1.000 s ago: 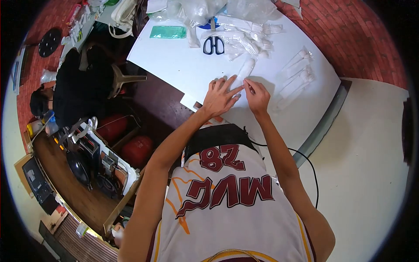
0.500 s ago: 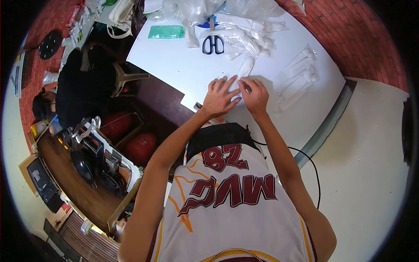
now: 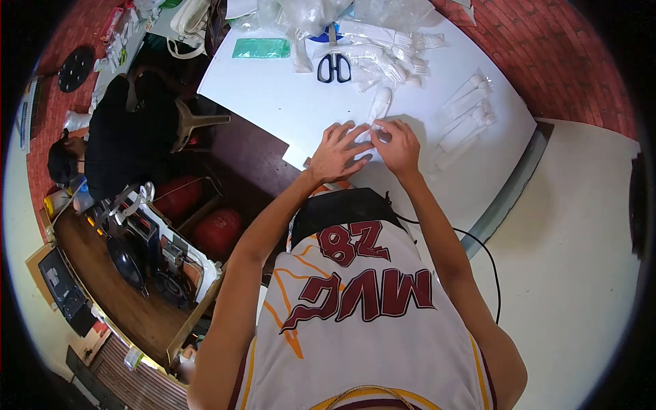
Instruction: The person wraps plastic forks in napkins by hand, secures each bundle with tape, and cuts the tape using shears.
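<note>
White table, near edge: left hand spread over a wrapped white plastic spoon, right hand pinching its clear wrapper.

Tabletop: plain white. Spoon between hands: white. Forks: white, wrappers clear. Scissor handles: blue-black. Flat packet: translucent green. Jersey: off-white; lettering maroon, edged black; jagged orange lines on one side; trim maroon and yellow. Waistband: black. Wall: red brick pattern. Seated person's clothing: black. Stool: beige. Rounded tank: red. Cable: black. Handbag: cream.
</note>
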{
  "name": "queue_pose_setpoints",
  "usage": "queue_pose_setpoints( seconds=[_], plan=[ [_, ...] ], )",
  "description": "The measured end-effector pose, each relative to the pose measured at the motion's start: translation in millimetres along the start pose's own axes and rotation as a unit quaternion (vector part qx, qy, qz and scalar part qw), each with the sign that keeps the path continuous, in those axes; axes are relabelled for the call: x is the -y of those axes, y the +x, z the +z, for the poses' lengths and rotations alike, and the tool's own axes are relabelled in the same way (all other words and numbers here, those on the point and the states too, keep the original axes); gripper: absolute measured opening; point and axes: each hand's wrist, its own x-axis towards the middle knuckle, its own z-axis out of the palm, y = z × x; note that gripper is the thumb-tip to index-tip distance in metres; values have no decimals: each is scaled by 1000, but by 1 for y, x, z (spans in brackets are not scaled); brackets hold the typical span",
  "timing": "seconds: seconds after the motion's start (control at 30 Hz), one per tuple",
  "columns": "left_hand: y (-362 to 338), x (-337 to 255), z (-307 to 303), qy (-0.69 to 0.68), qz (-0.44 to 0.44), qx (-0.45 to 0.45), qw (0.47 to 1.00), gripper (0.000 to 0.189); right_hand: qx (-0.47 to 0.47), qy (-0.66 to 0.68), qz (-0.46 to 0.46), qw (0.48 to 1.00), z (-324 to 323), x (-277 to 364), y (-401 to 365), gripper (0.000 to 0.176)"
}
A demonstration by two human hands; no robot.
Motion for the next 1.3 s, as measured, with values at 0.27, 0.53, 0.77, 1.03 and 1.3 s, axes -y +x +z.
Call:
queue_pose_setpoints(
  seconds=[0.27, 0.53, 0.77, 1.03, 1.3],
  plan=[
    [-2, -3, 0, -1, 1, -25, 1000, 45, 48, -22, 23, 998, -7, 4, 3, 29],
    [-1, -8, -5, 4, 4, -42, 999, 45, 73, 10, 28, 997, -13, 4, 5, 26],
    [-1, -7, -4, -28, -18, -41, 999, 59, 70, 64, 69, 993, -4, -16, 19, 25],
    [1, -10, -6, -93, -63, -62, 992, 59, 67, 73, 85, 992, -4, -13, 16, 26],
    [12, -1, 12, -92, -93, -121, 984, 30, 100, 80, 88, 988, -9, -11, 22, 29]
  ],
)
